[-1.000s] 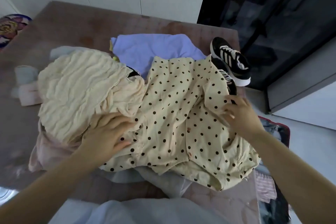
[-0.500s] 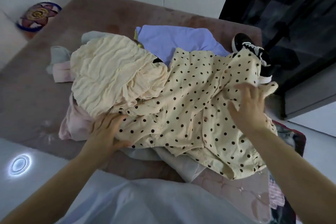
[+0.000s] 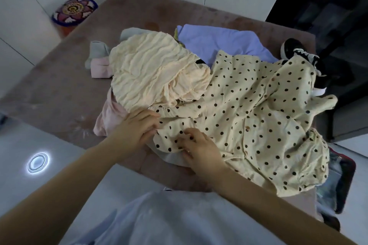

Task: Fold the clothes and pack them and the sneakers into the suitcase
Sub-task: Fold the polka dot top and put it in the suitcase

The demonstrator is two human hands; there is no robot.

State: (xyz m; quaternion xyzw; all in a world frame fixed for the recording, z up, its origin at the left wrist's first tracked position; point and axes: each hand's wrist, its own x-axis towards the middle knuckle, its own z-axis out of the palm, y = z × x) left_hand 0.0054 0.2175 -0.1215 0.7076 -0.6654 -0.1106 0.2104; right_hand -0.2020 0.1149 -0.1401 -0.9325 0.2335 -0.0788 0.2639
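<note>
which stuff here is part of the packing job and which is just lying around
Part of the job:
polka-dot garment, under both hands
cream crinkled garment
lilac garment
pink garment
black sneaker
suitcase, on the floor to the right

Just lying about:
patterned round cushion
round floor light

Showing as thin matt woven cloth, softly rumpled: the polka-dot garment (image 3: 249, 109). Lying in fine crinkled ridges, a gauzy, dull cream fabric (image 3: 151, 71). Looking smooth and flat, a lilac knit top (image 3: 219, 43); peeking out soft and matt, a pale pink cloth (image 3: 111, 113). Reading as brushed, suede-like brown, faintly mottled: the table covering (image 3: 59, 89). Gleaming glossy white, the floor (image 3: 18, 151). Showing black fabric with white rubbery trim, the sneaker (image 3: 294, 49).
</note>
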